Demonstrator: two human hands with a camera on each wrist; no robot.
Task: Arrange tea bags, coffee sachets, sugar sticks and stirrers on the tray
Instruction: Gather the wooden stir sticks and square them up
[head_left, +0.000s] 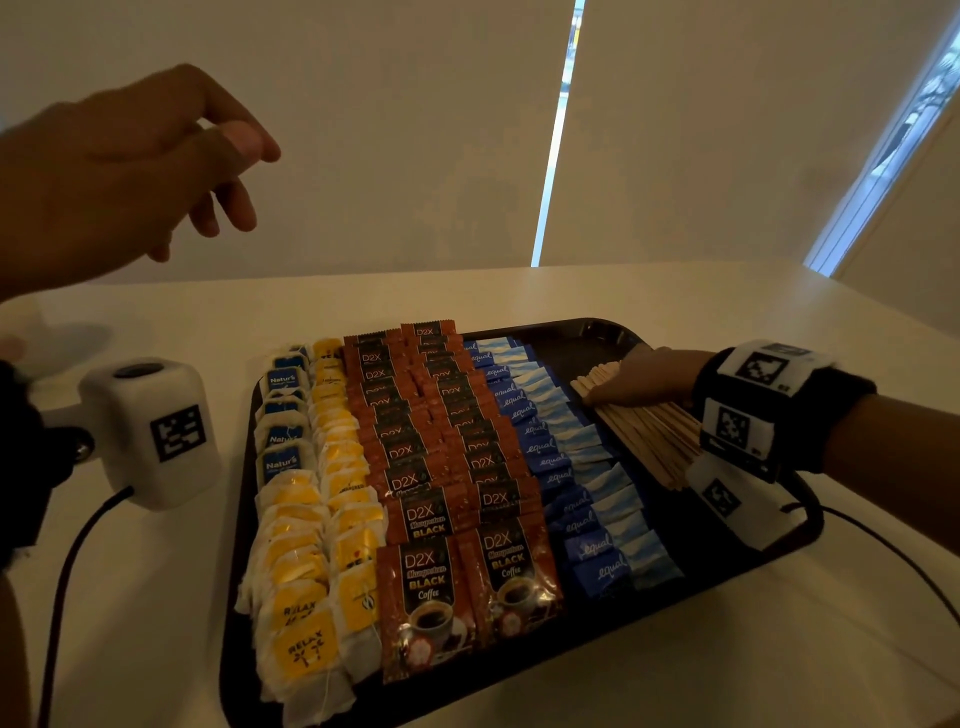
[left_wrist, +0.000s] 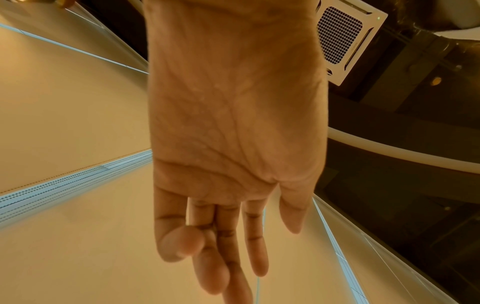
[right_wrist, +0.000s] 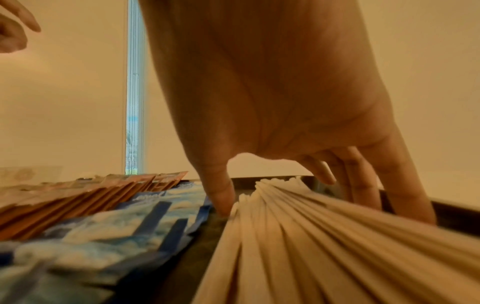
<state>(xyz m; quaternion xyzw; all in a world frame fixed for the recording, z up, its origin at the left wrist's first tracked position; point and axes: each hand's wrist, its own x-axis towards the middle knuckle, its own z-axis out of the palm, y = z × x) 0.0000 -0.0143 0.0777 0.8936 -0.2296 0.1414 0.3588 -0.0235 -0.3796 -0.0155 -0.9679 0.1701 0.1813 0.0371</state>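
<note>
Stirrers (head_left: 644, 431) lie in a loose bundle at the right of the tray (head_left: 597, 332), their long axis running near to far, just beside the blue sugar sticks (head_left: 561, 457). Your right hand (head_left: 644, 376) straddles their far ends, thumb on the left flank, fingers down the right, curled round them. Your left hand (head_left: 130, 171) hangs relaxed and empty, high and well apart at far left, so squaring the bundle likely falls to your right.
</note>
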